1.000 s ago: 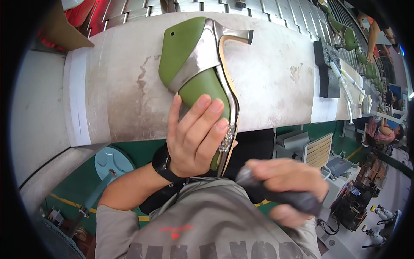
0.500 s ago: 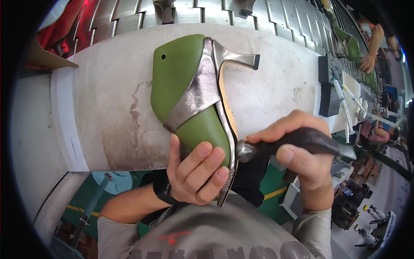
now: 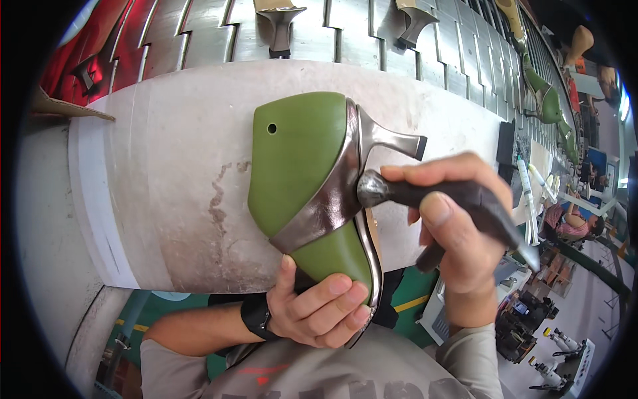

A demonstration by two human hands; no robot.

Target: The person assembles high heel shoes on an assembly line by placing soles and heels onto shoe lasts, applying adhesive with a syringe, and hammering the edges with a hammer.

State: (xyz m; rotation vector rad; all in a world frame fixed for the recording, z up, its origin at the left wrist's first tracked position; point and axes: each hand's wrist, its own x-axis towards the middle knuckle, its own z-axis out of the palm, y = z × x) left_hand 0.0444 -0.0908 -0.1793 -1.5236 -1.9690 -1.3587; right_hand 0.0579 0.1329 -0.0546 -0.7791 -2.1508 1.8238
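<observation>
A high-heeled shoe [image 3: 332,199] in metallic pewter lies on its side on a green shoe last [image 3: 299,149], its slim heel pointing right. The last has a round hole near its top. My left hand [image 3: 319,309] is wrapped round the toe end of the shoe at the table's near edge. My right hand [image 3: 465,219] grips a cobbler's hammer [image 3: 458,199] with a dark body and a rounded metal face. That face is against the shoe's edge, just below the heel. The hand covers part of the hammer and some of the sole.
Beyond the pale, stained worktable [image 3: 186,133] runs a metal slat conveyor [image 3: 365,33] carrying more heeled shoes [image 3: 282,30]. Syringe-like tubes [image 3: 528,193] stand at the right, by a dark block [image 3: 506,149]. Brown cardboard [image 3: 73,106] juts in at left. Other people are at far right.
The hammer face has moved along the shoe's edge from near the toe up to near the heel. The shoe sits lower and further right in view, still in my left hand.
</observation>
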